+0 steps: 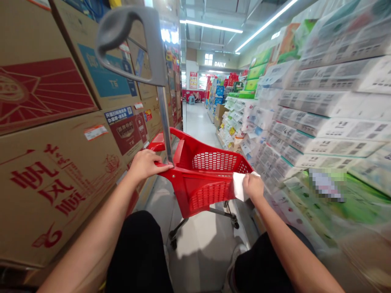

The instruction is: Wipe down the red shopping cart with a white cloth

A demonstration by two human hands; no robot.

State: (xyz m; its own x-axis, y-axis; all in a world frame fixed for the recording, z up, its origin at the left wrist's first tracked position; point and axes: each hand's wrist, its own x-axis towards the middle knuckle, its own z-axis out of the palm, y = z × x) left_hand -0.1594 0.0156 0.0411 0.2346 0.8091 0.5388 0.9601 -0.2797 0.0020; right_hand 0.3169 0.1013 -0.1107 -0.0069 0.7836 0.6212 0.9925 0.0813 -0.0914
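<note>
A red plastic shopping cart with perforated basket walls stands in front of me, between my knees. My left hand is closed over its near left corner, the thumb lying along the red rim beside the metal pole. That pole rises to a grey loop handle. At the right end of the basket's near rim, my right hand is closed on a folded white cloth. The cloth lies against the rim; its exact material cannot be made out.
Stacked cardboard cartons form a wall close on the left. Plastic-wrapped tissue packs are piled high on the right, with a green pack lower down. A pale tiled aisle floor runs ahead between the stacks.
</note>
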